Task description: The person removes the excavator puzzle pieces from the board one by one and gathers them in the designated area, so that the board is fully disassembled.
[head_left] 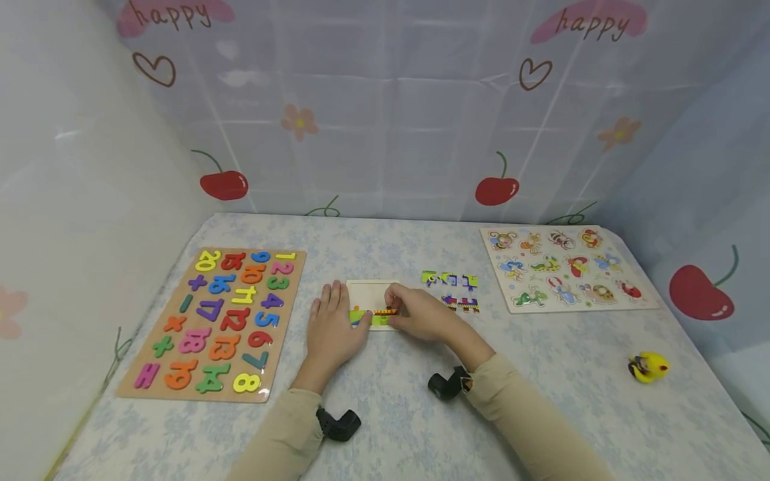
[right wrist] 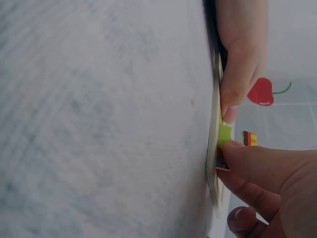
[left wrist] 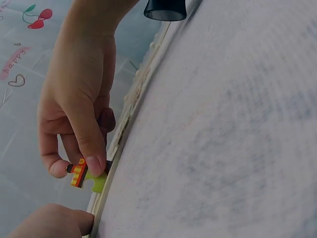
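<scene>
A small wooden puzzle tray (head_left: 367, 291) lies mid-table, with green puzzle pieces (head_left: 359, 315) along its near edge. My left hand (head_left: 335, 329) rests over the tray's left side, fingers extended and thumb at the green pieces. Between thumb and fingers, my right hand (head_left: 421, 312) pinches a puzzle piece (head_left: 385, 312) with a red and yellow stripe at the tray's near right. The left wrist view shows this striped piece (left wrist: 78, 173) tilted above the tray edge; the fingers partly cover it. Loose puzzle pieces (head_left: 448, 280) lie right of the tray.
On the left is a number board (head_left: 293, 294) with colourful raised figures. An insect picture board (head_left: 502, 284) lies at the back right. A yellow toy figure (head_left: 648, 367) stands at the right. Printed curtains (head_left: 385, 133) enclose the table behind and at both sides.
</scene>
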